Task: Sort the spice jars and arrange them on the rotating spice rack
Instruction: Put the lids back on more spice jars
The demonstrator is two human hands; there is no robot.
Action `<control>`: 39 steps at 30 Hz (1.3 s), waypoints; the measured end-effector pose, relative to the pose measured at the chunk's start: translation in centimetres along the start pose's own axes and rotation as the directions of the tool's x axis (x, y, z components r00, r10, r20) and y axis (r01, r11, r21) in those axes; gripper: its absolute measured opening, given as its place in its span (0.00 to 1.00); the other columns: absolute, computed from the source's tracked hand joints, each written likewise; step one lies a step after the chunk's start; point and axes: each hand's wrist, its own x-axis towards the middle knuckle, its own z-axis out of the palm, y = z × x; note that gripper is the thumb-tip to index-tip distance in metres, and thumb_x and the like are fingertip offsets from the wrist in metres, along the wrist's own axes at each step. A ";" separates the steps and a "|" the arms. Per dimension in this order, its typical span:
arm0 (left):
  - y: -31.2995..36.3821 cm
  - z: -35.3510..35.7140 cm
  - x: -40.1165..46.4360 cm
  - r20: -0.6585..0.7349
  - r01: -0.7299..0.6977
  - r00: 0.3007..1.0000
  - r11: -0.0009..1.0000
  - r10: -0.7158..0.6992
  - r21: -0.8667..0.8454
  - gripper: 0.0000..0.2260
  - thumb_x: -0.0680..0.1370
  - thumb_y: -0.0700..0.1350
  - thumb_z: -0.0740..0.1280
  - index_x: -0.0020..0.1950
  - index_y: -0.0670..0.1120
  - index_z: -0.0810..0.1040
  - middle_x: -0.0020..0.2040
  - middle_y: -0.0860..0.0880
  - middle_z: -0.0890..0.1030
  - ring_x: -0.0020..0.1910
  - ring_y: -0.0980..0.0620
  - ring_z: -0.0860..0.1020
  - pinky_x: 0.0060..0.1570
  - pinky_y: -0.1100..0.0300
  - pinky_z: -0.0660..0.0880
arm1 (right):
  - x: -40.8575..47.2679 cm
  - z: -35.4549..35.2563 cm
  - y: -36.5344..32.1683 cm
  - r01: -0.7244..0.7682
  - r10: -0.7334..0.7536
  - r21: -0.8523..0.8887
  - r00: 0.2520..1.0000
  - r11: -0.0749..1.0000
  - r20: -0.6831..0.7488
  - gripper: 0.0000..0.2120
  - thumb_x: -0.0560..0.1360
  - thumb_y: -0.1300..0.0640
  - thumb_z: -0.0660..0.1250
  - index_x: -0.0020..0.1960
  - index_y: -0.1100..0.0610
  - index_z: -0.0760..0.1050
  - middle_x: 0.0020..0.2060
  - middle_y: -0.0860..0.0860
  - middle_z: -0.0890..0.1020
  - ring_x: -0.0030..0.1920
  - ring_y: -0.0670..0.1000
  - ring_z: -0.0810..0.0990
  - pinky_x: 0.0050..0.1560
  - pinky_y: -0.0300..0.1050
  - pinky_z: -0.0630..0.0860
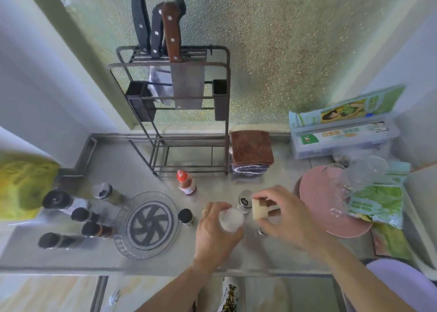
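Pale jar [230, 219] sat lower centre, upright, grasped by left hand [214, 233]. Rack [146, 225] lay left of it, empty, nearer that hand. Right hand [281, 211] pinched a sponge [259, 209] just right of the jar.

A single wide-angle head view is looking steeply down and forward from above the counter [236, 252], close over its near edge. It is facing the textured back wall [283, 51], whose straight lines are bending toward the frame's corners. Both forearms are entering from the bottom edge, and the floor is showing beneath the counter's front.
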 end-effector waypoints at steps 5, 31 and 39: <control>2.2 -3.4 0.2 -0.003 -0.105 0.994 0.990 0.105 -0.094 0.24 0.61 0.50 0.77 0.56 0.56 0.77 0.53 0.59 0.74 0.51 0.62 0.76 0.46 0.69 0.75 | 1.1 -0.7 -5.3 0.204 -0.183 -0.274 0.978 0.940 0.100 0.22 0.67 0.55 0.75 0.58 0.46 0.74 0.52 0.41 0.77 0.48 0.43 0.77 0.49 0.43 0.77; -0.1 -13.1 1.2 0.050 -0.224 0.972 0.967 0.231 -0.118 0.26 0.60 0.50 0.75 0.59 0.59 0.80 0.53 0.57 0.75 0.50 0.61 0.76 0.50 0.69 0.72 | 4.5 2.5 -13.5 0.259 -0.218 -0.445 0.966 0.857 0.141 0.19 0.66 0.40 0.69 0.52 0.49 0.79 0.45 0.45 0.82 0.46 0.48 0.81 0.47 0.45 0.77; -0.3 -14.0 1.2 0.085 -0.194 0.975 0.973 0.205 -0.128 0.27 0.60 0.51 0.76 0.58 0.58 0.80 0.53 0.58 0.76 0.50 0.60 0.76 0.51 0.67 0.73 | 4.4 3.2 -13.9 0.267 -0.191 -0.417 0.958 0.869 0.214 0.22 0.65 0.48 0.73 0.57 0.43 0.73 0.51 0.43 0.79 0.50 0.45 0.78 0.51 0.45 0.76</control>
